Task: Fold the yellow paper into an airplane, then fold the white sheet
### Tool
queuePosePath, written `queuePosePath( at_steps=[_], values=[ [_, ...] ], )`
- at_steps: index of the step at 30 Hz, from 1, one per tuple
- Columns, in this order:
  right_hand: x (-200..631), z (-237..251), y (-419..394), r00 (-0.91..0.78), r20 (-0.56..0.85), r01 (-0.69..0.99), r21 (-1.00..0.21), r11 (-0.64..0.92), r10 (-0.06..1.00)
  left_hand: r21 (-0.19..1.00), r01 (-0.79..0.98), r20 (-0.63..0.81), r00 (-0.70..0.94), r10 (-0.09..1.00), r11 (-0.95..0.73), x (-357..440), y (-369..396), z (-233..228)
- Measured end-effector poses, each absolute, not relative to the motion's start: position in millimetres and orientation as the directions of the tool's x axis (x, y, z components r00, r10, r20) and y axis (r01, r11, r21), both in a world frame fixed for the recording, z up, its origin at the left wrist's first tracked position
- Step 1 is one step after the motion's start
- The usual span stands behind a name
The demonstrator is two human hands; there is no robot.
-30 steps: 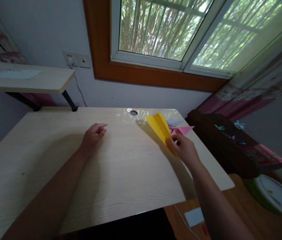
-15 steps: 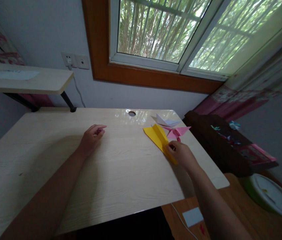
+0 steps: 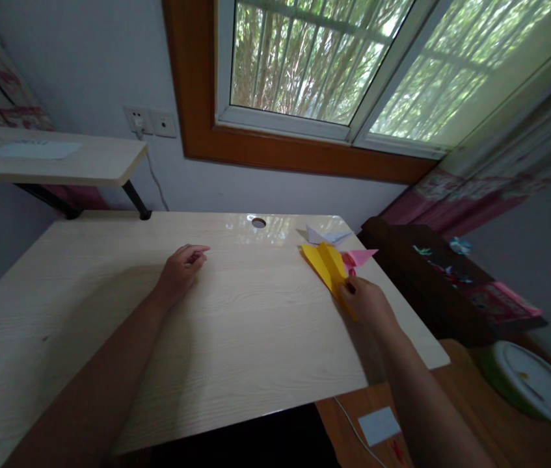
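Two hands: right hand (image 3: 367,302) is pinching the yellow paper plane (image 3: 326,265); left hand (image 3: 180,270) is resting empty, loosely curled, on the surface (image 3: 109,292); squeezing may be crumpling folds.

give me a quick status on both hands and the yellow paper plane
Right hand shut on yellow paper plane, low over the desk. Left hand resting loosely curled, holding nothing. Pink plane and white plane just behind.

Right hand (image 3: 367,302) pinching the near end of a yellow folded paper plane (image 3: 326,263) on the pale wooden desk (image 3: 236,338), just beside a pink folded paper (image 3: 360,257) and a white one (image 3: 324,235). Left hand (image 3: 180,270) resting loosely curled on the desk, well apart.
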State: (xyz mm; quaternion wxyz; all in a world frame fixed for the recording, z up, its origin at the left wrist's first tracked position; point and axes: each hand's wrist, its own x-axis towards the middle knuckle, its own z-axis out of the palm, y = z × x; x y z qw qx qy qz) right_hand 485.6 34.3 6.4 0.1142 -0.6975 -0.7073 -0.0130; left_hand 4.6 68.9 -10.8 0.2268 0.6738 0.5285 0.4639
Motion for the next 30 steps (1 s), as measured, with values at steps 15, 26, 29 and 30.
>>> queuePosePath(
  at_steps=[15, 26, 29, 30],
  values=[
    [439, 31, 17, -0.176, 0.445, 0.953, -0.144, 0.265, 0.878, 0.719, 0.578, 0.465, 0.014, 0.885, -0.387, 2, 61, -15],
    [342, 22, 19, -0.655, 0.355, 0.591, -0.31, 0.745, 0.667, 0.382, 0.762, 0.497, 0.308, 0.811, -0.523, 6, 47, 7],
    [322, 25, 20, -0.705, 0.362, 0.506, -0.345, 0.79, 0.61, 0.314, 0.75, 0.439, 0.429, 0.789, -0.583, 1, 29, 17],
    [316, 26, 21, -0.72, 0.362, 0.487, -0.343, 0.803, 0.591, 0.297, 0.748, 0.408, 0.462, 0.787, -0.593, -2, 22, 19]
  ],
)
